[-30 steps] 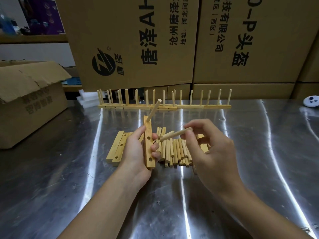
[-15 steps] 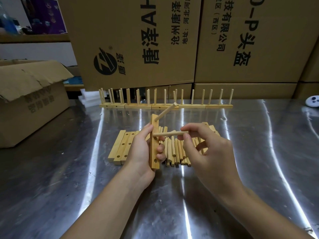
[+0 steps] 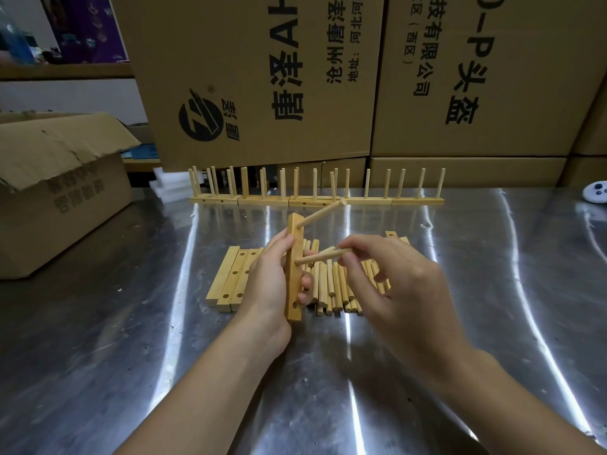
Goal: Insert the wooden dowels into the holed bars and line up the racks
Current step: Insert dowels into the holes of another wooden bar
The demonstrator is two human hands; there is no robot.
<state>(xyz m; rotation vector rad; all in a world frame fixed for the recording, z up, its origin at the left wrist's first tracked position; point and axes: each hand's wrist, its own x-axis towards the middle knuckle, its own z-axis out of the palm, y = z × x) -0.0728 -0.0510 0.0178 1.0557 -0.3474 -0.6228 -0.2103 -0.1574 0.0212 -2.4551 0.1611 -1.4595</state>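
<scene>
Left hand (image 3: 267,284): wrapped round the bar (image 3: 294,233), thumb on the near-left side, fingertips showing past the right edge. Bar is about upright, holed face turned right. Cannot tell whether its foot touches the table (image 3: 476,323).

Right hand (image 3: 402,284): pinching a dowel (image 3: 317,257) at its right end between thumb and forefinger, other fingers curled loosely beneath. Dowel lies near level, its left tip meeting the bar at the middle hole; depth cannot be judged. A second wood tip shows just above it by the fingertips. Held or not is unclear.

Top dowel (image 3: 320,214): seated in the bar's upper hole, slanting up and to the right. Lowest hole is open, visible near the bar's foot.

Behind and under the hands: loose dowels (image 3: 331,287) lie flat on the table side by side, ends toward the viewer. Just left of them are spare bars (image 3: 230,280), flat, touching one another, holes up. Another bar end peeks out beyond the right hand.

Far side of the table: racks (image 3: 371,201) stand end to end in one row, pegs upright. The leftmost pegs crowd together, as if two racks overlap there.

Around: printed boxes (image 3: 262,77) are stacked just behind the racks. An open box (image 3: 59,198) sits on the table at left. White foam blocks (image 3: 169,188) lie between it and the row. A white object (image 3: 596,192) is at the right edge, too cut off to identify.
</scene>
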